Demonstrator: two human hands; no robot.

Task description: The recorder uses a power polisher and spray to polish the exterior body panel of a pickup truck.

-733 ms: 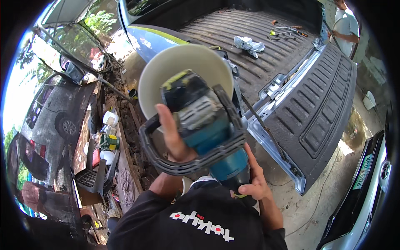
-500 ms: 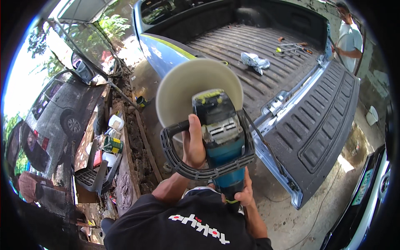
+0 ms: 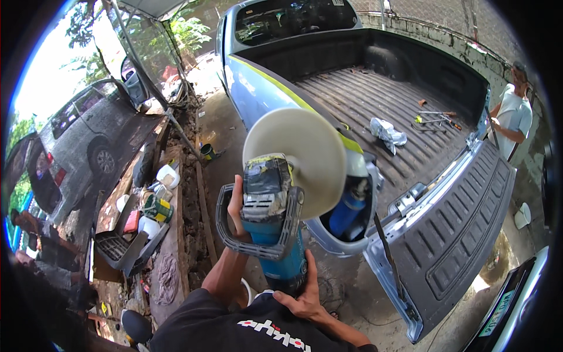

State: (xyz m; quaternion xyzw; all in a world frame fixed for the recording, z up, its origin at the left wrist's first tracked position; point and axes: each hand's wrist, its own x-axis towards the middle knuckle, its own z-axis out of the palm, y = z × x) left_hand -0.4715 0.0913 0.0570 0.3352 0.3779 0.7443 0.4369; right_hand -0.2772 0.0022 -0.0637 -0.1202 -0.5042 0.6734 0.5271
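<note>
A blue and black power polisher (image 3: 265, 236) with a wide pale round pad (image 3: 319, 161) is held up in front of my chest. My left hand (image 3: 236, 206) is closed round the side of its black loop handle (image 3: 287, 249). Lower down, my right hand (image 3: 304, 298) wraps the rear of the blue body. The pad faces away from me, near the rear corner of a blue pickup truck (image 3: 249, 94); from here I cannot tell whether they touch. A blue bottle (image 3: 347, 214) stands in the opening at that corner, partly covered by the pad.
The lowered tailgate (image 3: 451, 234) juts out to the right. In the truck bed lie a crumpled plastic bag (image 3: 387, 135) and several tools (image 3: 437, 119). Another person (image 3: 513, 120) stands beyond. Cans and containers (image 3: 157, 208) crowd planks on the left; a white bucket (image 3: 522, 216) sits far right.
The polisher has turned so its pad points more to the right, toward the truck's rear corner. My view has shifted, and the opening with the blue bottle now shows. Both hands keep their hold.
</note>
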